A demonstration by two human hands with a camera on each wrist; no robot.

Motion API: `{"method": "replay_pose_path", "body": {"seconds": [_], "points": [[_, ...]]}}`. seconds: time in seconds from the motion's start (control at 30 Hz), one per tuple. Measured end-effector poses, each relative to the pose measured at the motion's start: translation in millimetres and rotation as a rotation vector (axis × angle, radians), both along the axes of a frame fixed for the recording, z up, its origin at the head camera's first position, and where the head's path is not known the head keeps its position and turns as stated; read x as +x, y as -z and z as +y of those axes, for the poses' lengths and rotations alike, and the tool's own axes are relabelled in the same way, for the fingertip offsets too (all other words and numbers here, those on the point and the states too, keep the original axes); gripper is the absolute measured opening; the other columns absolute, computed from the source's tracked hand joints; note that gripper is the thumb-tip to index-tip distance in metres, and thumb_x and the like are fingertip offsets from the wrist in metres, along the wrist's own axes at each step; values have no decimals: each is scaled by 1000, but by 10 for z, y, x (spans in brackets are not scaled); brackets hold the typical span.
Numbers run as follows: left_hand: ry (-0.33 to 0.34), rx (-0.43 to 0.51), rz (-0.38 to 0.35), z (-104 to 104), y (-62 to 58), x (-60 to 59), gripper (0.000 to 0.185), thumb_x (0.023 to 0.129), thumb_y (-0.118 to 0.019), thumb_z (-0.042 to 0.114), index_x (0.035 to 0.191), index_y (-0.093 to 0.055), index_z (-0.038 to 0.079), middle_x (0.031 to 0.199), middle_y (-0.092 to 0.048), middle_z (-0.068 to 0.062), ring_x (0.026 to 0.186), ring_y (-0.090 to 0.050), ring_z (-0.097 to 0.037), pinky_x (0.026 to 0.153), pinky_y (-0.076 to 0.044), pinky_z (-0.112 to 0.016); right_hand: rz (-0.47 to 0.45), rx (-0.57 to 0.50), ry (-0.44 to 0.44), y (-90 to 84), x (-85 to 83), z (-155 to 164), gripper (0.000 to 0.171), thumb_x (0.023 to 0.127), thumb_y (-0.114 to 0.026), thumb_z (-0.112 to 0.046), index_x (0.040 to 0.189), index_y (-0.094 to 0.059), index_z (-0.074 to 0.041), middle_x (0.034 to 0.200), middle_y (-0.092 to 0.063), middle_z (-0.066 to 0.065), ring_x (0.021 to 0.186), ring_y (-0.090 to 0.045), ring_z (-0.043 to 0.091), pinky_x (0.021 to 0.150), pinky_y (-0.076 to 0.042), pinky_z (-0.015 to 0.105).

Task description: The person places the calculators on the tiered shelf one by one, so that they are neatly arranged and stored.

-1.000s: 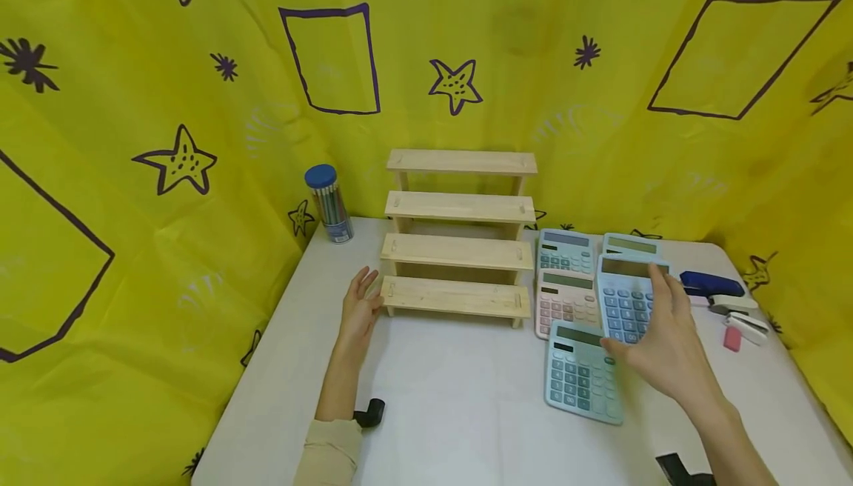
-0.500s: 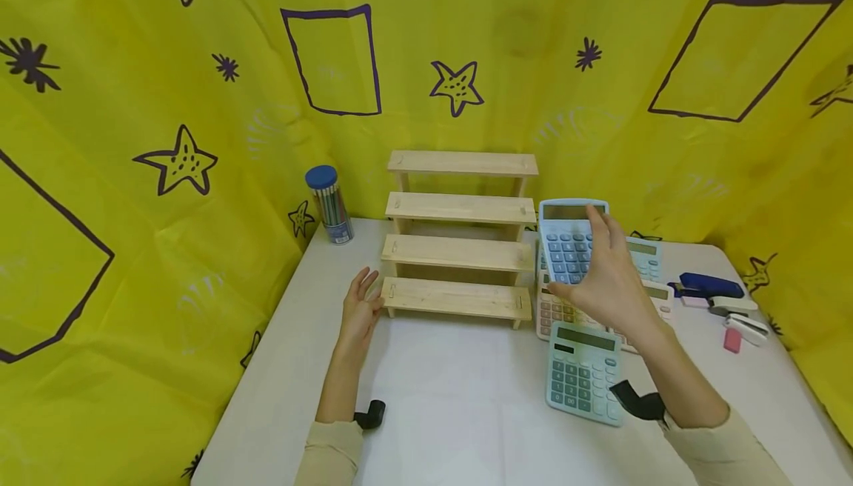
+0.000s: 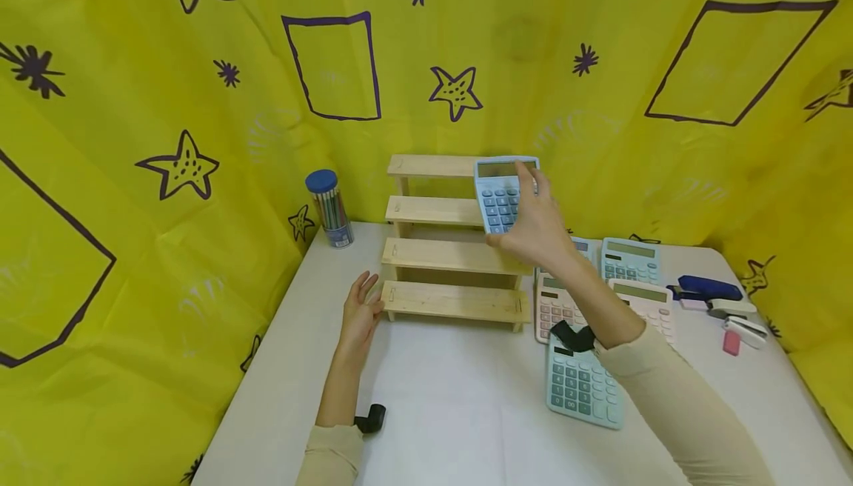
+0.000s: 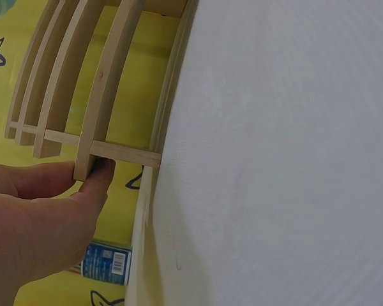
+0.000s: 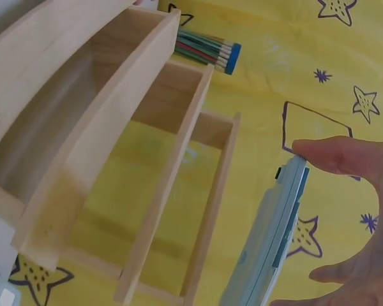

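A light blue calculator (image 3: 496, 201) is gripped in my right hand (image 3: 538, 227), held up in front of the right part of the upper boards of a four-step wooden display rack (image 3: 440, 299). In the right wrist view the calculator (image 5: 268, 229) is seen edge-on, with the thumb on one edge and the fingers along the other side. At the rack's left end, my left hand (image 3: 360, 319) pinches the lowest board. The left wrist view shows thumb and finger (image 4: 48, 178) on both sides of that board's end (image 4: 89, 150).
Right of the rack lie several more calculators, among them a teal one (image 3: 583, 390), a pink one (image 3: 553, 304) and a white one (image 3: 640, 295). Staplers (image 3: 709, 286) and a pink eraser (image 3: 731, 342) sit farther right. A blue-lidded pencil jar (image 3: 329, 208) stands back left.
My right hand has lifted the light blue calculator off the right-hand group and carried it left to the rack. The left hand keeps its place on the lowest board.
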State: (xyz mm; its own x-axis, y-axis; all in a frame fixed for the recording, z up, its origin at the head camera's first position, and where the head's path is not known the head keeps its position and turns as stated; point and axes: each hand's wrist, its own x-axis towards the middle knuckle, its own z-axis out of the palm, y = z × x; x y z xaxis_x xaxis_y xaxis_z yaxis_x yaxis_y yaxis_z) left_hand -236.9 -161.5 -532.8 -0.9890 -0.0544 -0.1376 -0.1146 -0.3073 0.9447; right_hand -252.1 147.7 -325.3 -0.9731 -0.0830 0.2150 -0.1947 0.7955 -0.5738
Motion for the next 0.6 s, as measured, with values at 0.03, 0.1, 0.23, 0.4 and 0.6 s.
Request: {"method": "replay_pose_path", "body": {"seconds": [0.03, 0.1, 0.23, 0.4, 0.6], "points": [[1, -1, 3, -1, 2, -4, 80, 94, -43, -19, 166, -19, 7, 169, -28, -14, 153, -27, -43, 112, -38, -43, 7, -2, -3, -9, -48, -47, 129, 73, -90, -29, 168, -4, -19, 170, -7, 24, 138, -35, 63, 99, -43, 75], [-1, 0, 2, 2, -4, -4, 81, 93, -44, -19, 166, -19, 7, 169, -28, -14, 153, -29, -42, 110, -39, -41, 18, -12, -9, -30, -139, -146, 128, 72, -91, -29, 168, -6, -18, 169, -9, 25, 138, -36, 62, 100, -43, 74], [0, 1, 1, 5, -14, 4, 81, 92, -44, -19, 165, -19, 7, 169, -28, -13, 152, -29, -42, 106, -42, -38, 28, -14, -21, -72, -300, -360, 127, 70, -91, -28, 167, -10, -17, 168, -11, 28, 136, -37, 63, 103, -40, 75], [-3, -4, -4, 5, -15, 12, 81, 92, -43, -20, 166, -19, 7, 169, -28, -13, 152, -30, -41, 102, -43, -35, 12, 6, -20, -121, -496, -649, 124, 73, -88, -31, 167, -9, -18, 169, -9, 27, 136, -34, 66, 100, -39, 78], [-3, -8, 2, 4, -7, 16, 80, 93, -42, -20, 165, -19, 6, 169, -28, -14, 152, -31, -41, 99, -44, -33, -25, 19, 10, -151, -747, -998, 123, 75, -85, -32, 168, -6, -18, 168, -10, 28, 138, -29, 70, 100, -36, 80]]}}
